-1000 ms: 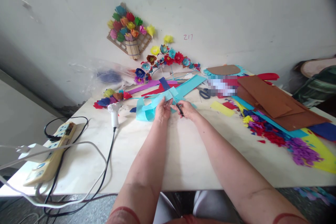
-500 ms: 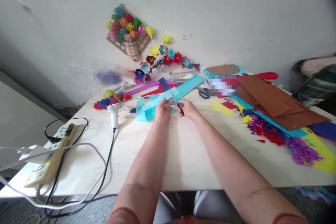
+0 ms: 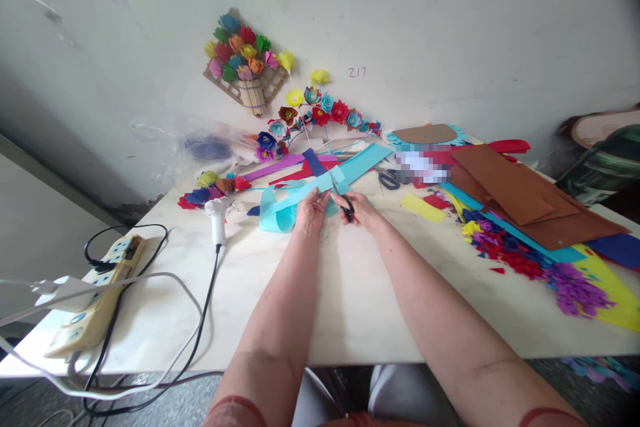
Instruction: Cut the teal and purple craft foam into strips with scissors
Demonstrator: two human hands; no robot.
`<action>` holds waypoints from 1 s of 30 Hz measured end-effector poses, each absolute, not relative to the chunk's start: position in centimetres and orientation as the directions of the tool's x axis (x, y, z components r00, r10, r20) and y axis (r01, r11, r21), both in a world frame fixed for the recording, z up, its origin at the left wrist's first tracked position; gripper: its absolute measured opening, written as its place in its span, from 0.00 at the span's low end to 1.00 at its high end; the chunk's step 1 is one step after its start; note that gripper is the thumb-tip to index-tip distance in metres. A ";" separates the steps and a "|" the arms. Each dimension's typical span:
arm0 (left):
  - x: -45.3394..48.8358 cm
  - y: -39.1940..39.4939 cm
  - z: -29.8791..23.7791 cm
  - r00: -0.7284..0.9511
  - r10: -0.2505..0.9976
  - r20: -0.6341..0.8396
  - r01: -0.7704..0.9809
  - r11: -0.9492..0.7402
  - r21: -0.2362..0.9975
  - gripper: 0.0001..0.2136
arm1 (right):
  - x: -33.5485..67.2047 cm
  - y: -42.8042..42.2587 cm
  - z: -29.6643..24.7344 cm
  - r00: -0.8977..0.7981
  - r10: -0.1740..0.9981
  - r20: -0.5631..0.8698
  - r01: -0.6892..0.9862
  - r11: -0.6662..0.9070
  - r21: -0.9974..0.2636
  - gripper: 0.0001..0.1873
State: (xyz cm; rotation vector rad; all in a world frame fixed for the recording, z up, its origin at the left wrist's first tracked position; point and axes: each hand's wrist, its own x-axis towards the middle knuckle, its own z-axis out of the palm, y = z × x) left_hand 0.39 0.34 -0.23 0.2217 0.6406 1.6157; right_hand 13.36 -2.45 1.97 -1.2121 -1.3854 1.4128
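Note:
My left hand [image 3: 311, 211] pinches a light-blue paper strip [image 3: 307, 188] near its lower edge, above the table. In my right hand [image 3: 361, 211] is a pair of scissors [image 3: 347, 208] with black handles, fingers through the loops. The blades point up and left and lie across the strip's right end. Behind the strip lie a wider light-blue strip [image 3: 370, 163], a dark blue strip [image 3: 313, 162] and a purple strip [image 3: 273, 165]. A curled piece of light-blue paper [image 3: 275, 217] rests left of my left hand.
A white glue gun [image 3: 217, 220] stands at left, its black cord running to a power strip [image 3: 95, 300]. Second scissors [image 3: 389, 179] lie behind my right hand. Brown sheets [image 3: 520, 187] and colored scraps [image 3: 520, 257] fill the right. Paper flowers [image 3: 320, 113] stand against the wall.
The scissors and my right hand have shifted slightly right, and the handles look more spread. My left hand with the light-blue strip has stayed nearly in place.

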 end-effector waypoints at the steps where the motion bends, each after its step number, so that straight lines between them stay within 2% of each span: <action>1: 0.4 0.3 -0.2 -0.161 0.963 -0.218 -0.851 -0.023 0.525 0.05 | 13.4 -2.4 2.0 -0.221 0.970 -0.098 0.075 -0.084 -0.994 0.25; 11: 0.6 0.1 -0.2 -0.173 0.971 -0.168 -0.811 -0.044 0.583 0.05 | 13.4 -2.3 1.9 -0.214 0.971 -0.103 0.081 -0.087 -0.993 0.24; 30: 0.6 0.1 -0.2 -0.165 0.973 -0.160 -0.803 -0.038 0.595 0.05 | 13.4 -2.0 1.4 -0.191 0.979 -0.068 0.027 -0.064 -0.998 0.26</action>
